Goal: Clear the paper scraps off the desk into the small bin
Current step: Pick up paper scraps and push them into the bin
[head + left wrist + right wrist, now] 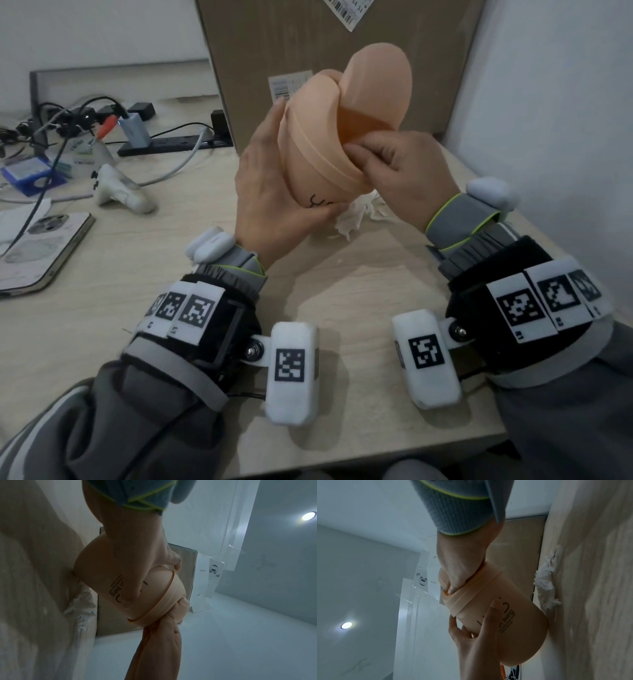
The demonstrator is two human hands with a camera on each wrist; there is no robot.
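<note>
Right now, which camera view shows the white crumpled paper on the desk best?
The right wrist view: the crumpled paper shows nearly whole beside the bin. In the head view the hands and bin hide most of it; the left wrist view shows it dim, partly behind the bin.

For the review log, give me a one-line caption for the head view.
Left hand holds the peach bin above crumpled paper scraps while right hand tilts its swing lid.

The peach small bin held between both hands bears dark print ending in "living" (the word before it is covered by a thumb). Labels on the cardboard box behind the hands are unreadable.
</note>
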